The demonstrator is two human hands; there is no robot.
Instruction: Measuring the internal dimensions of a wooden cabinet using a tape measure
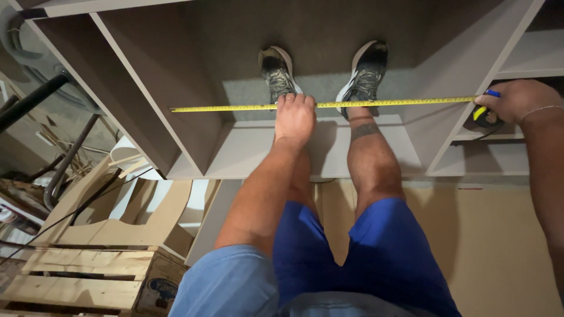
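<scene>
You stand inside a large grey board cabinet carcass (247, 147) lying open on the floor, both sports shoes (276, 73) planted on its back panel between two upright dividers. The left divider (176, 111) and the right divider (464, 100) bound the bay under inspection. Across that bay runs the yellow blade of the tape measure (247, 107), stretched level from the edge of the left divider to the right one, passing just in front of your shoes. Its black and yellow case (484, 114) sits at the right divider, and your right hand (520, 100) is clenched around it, a bracelet showing at the wrist. Your left hand (294, 117) rests near the middle of the span, fingertips pressing down on the blade; whether the thumb pinches it from beneath cannot be told. Judgement on handling: the blade is light, thin and springy, stiff only while its curve holds, so over this span it is liable to sag or buckle if the mid support lifts. The edges are likely sharp and the surface slick, so pressure from above suits better than a sliding pinch. The case is the firm, safe place to grip, with the blade end kept seated against the left divider. Off to the left lie a wooden pallet (76, 276) and cut plywood shapes (117, 205), apart from the work
</scene>
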